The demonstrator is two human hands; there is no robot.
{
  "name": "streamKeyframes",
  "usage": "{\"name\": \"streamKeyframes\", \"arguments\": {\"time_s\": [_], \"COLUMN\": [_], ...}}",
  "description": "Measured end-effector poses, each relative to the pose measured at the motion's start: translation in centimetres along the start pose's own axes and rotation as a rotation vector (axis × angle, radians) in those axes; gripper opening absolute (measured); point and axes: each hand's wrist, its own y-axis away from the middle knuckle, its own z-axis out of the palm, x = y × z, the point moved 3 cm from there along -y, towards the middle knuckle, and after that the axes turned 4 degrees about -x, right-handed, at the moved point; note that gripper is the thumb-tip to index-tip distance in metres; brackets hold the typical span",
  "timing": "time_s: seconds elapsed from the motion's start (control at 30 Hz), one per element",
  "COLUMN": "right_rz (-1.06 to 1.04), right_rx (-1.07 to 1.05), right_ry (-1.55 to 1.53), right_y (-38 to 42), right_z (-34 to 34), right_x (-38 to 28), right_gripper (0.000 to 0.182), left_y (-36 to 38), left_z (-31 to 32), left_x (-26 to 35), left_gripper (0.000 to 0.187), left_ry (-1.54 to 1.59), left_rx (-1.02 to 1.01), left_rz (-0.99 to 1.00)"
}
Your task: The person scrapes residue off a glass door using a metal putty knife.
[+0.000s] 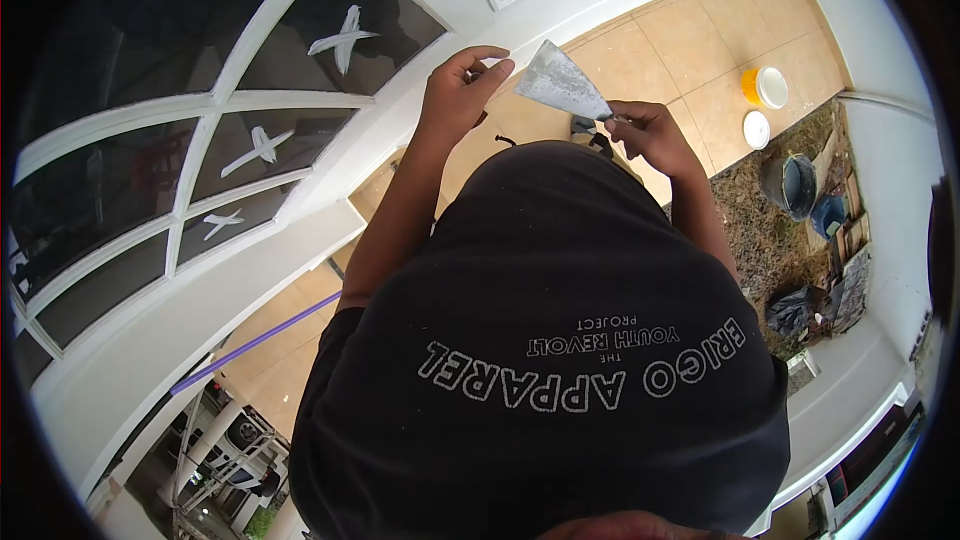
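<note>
My right hand [648, 135] grips the handle of a putty knife [562, 80]. Its broad metal blade, smeared with whitish-grey residue, points up and to the left, between my two hands. My left hand [462, 90] is raised just left of the blade without touching it. Its thumb and forefinger are slightly apart, and I see nothing in them. Some of its other fingers are hidden from view.
White-framed window panes [290, 35] marked with white crosses stand on the left. At right on the tiles [640, 50] are a yellow-and-white tub [768, 87] and a white lid [756, 130]. Beyond lie bare soil, a dark bucket [797, 187] and a black plastic bag [792, 310]. A purple pole [255, 342] slants lower left.
</note>
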Motion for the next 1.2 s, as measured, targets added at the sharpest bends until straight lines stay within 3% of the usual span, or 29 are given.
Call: {"name": "streamKeyframes", "arguments": {"time_s": [0.07, 0.13, 0.2, 0.27, 0.4, 0.6, 0.67, 0.7, 0.8, 0.87, 0.93, 1.07, 1.13, 1.2], "right_rz": [0.015, 0.036, 0.105, 0.098, 0.104, 0.072, 0.098, 0.125, 0.066, 0.000, -0.127, 0.033, 0.053, -0.014], "right_rx": [0.001, 0.000, -0.118, -0.149, -0.156, -0.151, -0.105, -0.051, -0.109, -0.127, -0.057, -0.084, -0.212, -0.341], "right_ry": [0.004, 0.011, -0.115, -0.116, 0.011, 0.046, 0.047, 0.033, 0.145, 0.144, 0.318, 0.766, 0.823, 0.898], "right_y": [0.3, 0.9, 1.3, 1.4, 1.7, 2.9, 2.9, 2.7, 1.7, 1.1, -0.7, -4.9, -6.6, -8.6], "right_z": [-0.5, -1.7, -3.0, -4.5, -6.2, -9.5, -10.4, -10.8, -11.1, -10.3, -9.9, -9.1, -8.3, -7.4], "right_x": [-0.8, -1.5, -2.0, -2.0, -3.4, -3.8, -3.9, -3.9, -3.6, -4.2, -2.3, 0.8, 0.0, -1.4], "right_gripper": [0.032, 0.031, 0.032, 0.032, 0.033, 0.047, 0.050, 0.053, 0.047, 0.045, 0.045, 0.043, 0.045, 0.046], "left_y": [-1.4, -2.4, -3.2, -4.1, -3.6, -4.6, -3.9, -3.8, -1.9, -1.2, -0.4, 1.0, 2.6, 4.0], "left_z": [1.5, 3.2, 4.7, 6.3, 9.3, 11.7, 11.5, 10.6, 9.2, 8.5, 7.7, 6.2, 4.7, 2.2], "left_x": [0.3, 0.1, 0.5, -0.4, 0.3, -2.0, -0.2, 0.0, 2.0, 0.9, 0.3, -2.5, -2.2, -2.6], "left_gripper": [0.024, 0.023, 0.024, 0.028, 0.030, 0.041, 0.049, 0.057, 0.057, 0.038, 0.027, 0.034, 0.026, 0.043], "left_ry": [-0.083, -0.031, 0.050, 0.425, 0.297, 0.466, 0.495, 0.266, 0.034, 0.143, 0.185, 0.307, 0.248, 0.054], "left_rx": [-0.102, -0.344, -0.367, -0.271, -0.306, -0.292, -0.432, -0.483, -0.468, -0.313, -0.196, -0.026, 0.039, 0.176], "left_rz": [0.097, -0.078, -0.141, -0.229, -0.104, -0.225, -0.090, -0.002, 0.116, -0.085, -0.075, -0.133, 0.009, 0.204]}}
